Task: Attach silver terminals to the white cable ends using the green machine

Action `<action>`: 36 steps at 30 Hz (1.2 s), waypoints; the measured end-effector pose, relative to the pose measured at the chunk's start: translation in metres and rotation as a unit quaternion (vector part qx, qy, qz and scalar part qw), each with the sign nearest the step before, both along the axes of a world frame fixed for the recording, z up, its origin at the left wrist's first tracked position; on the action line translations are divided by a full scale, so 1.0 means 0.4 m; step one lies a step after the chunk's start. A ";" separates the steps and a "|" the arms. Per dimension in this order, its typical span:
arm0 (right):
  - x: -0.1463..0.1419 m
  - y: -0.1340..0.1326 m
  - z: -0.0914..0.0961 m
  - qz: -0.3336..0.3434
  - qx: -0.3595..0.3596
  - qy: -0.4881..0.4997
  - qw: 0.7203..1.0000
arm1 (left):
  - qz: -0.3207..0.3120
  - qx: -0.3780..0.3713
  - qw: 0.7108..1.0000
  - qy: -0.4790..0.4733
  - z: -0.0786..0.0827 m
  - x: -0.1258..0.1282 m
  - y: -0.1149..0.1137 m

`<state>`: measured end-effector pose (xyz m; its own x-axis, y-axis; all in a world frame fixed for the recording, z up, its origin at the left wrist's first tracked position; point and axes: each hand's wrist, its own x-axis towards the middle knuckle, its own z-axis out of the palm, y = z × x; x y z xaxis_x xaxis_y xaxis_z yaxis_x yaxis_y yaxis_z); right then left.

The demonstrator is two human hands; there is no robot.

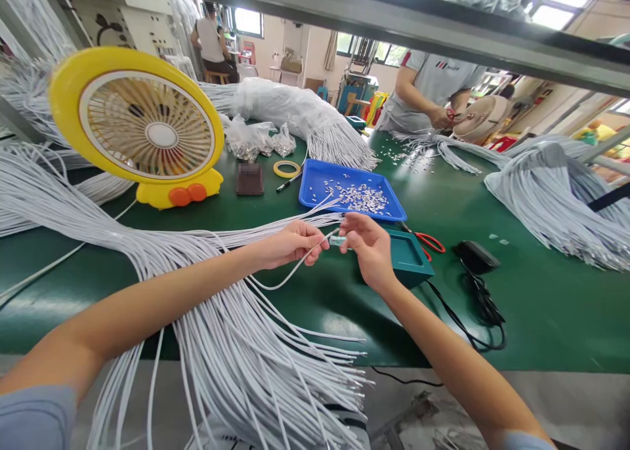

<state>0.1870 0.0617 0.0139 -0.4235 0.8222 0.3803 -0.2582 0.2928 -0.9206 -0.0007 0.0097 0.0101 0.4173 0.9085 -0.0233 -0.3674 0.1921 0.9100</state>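
Observation:
Close above the bench, my left hand (296, 241) pinches a white cable (283, 283) near its end, and the cable loops down beneath it. My right hand (369, 248) is at that end, its thumb and fingers closed around a small clear, bluish piece (337, 240); its exact kind is too small to tell. Just behind both hands lies a blue tray (315, 174) with many tiny metallic and white parts (365, 198). Partly under my right hand is a teal box (411, 260). A large bundle of white cables (246, 345) spreads below my left forearm and over the bench edge.
A yellow fan (160, 135) stands left. Behind are bagged parts (251, 138), yellow tape (286, 168), a pen (288, 182) and a dark block (250, 178). Right lie red-handled scissors (430, 242), a black adapter (475, 257) and more cables (556, 194). A co-worker (433, 89) works opposite.

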 end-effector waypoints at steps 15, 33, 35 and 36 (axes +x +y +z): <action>0.005 -0.003 0.018 0.069 0.123 -0.074 0.987 | -0.179 -0.122 0.970 -0.107 -0.001 0.009 -0.009; -0.004 0.001 -0.004 0.110 0.132 -0.049 0.984 | -0.217 -0.145 0.959 -0.113 -0.012 0.005 -0.012; -0.001 0.007 0.001 0.106 0.131 -0.041 0.985 | -0.207 -0.142 0.961 -0.120 -0.012 0.007 -0.012; 0.000 0.011 0.002 0.100 0.126 -0.039 0.986 | -0.197 -0.135 0.963 -0.121 -0.013 0.008 -0.012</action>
